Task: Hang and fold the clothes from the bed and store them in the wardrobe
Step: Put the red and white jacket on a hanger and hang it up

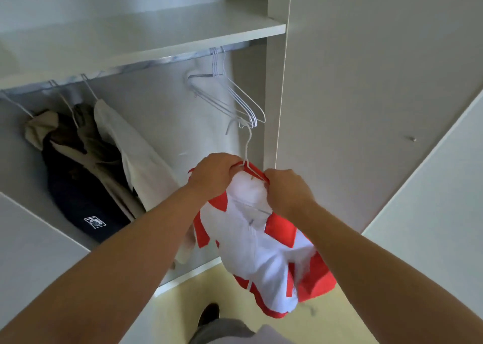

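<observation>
A red and white garment point(257, 241) hangs from a white wire hanger point(247, 145) in front of the open wardrobe. My left hand point(215, 172) grips the garment's collar on the left of the hanger's neck. My right hand point(286, 189) grips the collar and the hanger's shoulder on the right. The hanger's hook points up, below the wardrobe rail point(167, 60) and off it. The garment's lower part droops toward the floor.
Several empty white hangers point(235, 98) hang at the rail's right end. Beige, dark and white clothes point(86, 166) hang at the left. A white shelf point(146, 38) lies above the rail. An open wardrobe door point(428, 228) stands to the right. My foot point(209, 313) is on the yellow floor.
</observation>
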`<state>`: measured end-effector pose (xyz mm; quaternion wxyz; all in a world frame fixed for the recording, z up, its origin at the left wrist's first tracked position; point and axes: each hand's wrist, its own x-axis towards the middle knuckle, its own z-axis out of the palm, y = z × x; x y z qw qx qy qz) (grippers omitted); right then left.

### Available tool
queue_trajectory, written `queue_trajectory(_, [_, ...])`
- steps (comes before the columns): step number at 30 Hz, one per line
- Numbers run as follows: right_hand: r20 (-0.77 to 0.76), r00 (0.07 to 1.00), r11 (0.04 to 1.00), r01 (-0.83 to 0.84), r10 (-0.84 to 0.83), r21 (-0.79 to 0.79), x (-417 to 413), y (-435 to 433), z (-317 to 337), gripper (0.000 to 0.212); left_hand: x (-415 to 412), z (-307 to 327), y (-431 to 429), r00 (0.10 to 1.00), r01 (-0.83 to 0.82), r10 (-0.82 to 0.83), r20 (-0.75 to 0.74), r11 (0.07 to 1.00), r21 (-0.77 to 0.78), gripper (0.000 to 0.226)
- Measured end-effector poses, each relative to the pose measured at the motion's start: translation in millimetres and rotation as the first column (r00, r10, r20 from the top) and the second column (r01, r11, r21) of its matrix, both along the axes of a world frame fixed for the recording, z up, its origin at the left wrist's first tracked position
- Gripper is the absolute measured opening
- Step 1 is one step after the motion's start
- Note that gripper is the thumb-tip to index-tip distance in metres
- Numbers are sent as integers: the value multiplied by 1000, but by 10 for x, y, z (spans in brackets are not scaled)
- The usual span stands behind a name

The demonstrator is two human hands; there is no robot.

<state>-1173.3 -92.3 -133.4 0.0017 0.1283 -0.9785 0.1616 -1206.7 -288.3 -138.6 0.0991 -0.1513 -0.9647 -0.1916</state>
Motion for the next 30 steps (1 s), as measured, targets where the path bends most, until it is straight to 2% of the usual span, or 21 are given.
queue_trajectory(4, [-86,994,996,59,-66,-72,-231,-295,-22,18,-229,82,-194,996,-70,74,-42,993,99,20])
queue_trajectory(6, [-93,993,994,71,-78,-80,-395,-478,-22,17,-360,106,-287,998,-61,62,5,972,225,28])
queue_trajectory(8, [-78,993,992,82,-90,-91,-576,-694,-19,15,-525,134,-415,995,-96,79,67,947,308,25])
queue_trajectory(9, [-66,994,992,85,-91,-89,-670,-809,-15,14,-635,140,-514,994,-107,90,68,943,315,25])
queue_trajectory(11, [-29,996,994,86,-87,-61,-840,-1056,-21,13,-846,147,-744,993,-114,105,49,966,234,37])
queue_trajectory(13, [-6,997,996,80,-81,-39,-1030,-1305,-37,12,-1066,118,-980,993,-113,109,34,977,181,38])
queue_trajectory(15, [45,998,993,45,-41,-107,-1234,-1557,-40,14,-1275,71,-1203,990,-140,141,10,970,197,35])
queue_trajectory(17, [142,989,980,-13,42,-199,-1405,-1778,-44,28,-1474,14,-1414,976,-215,219,10,944,250,34])
queue_trajectory(19, [200,975,986,-67,97,-152,-1515,-1975,-85,36,-1674,-35,-1667,954,-293,300,19,913,283,34])
queue_trajectory(22, [198,979,999,-52,49,14,-1592,-2216,-194,21,-1916,-34,-2041,921,-372,389,2,880,295,36])
queue_trajectory(25, [192,978,997,-76,80,-28,-1695,-2493,-239,28,-2128,3,-2333,895,-417,444,-38,865,280,39])
queue_trajectory(30, [117,990,995,-67,76,-79,-1866,-2990,-218,13,-2411,165,-2699,832,-486,545,-101,805,340,39])
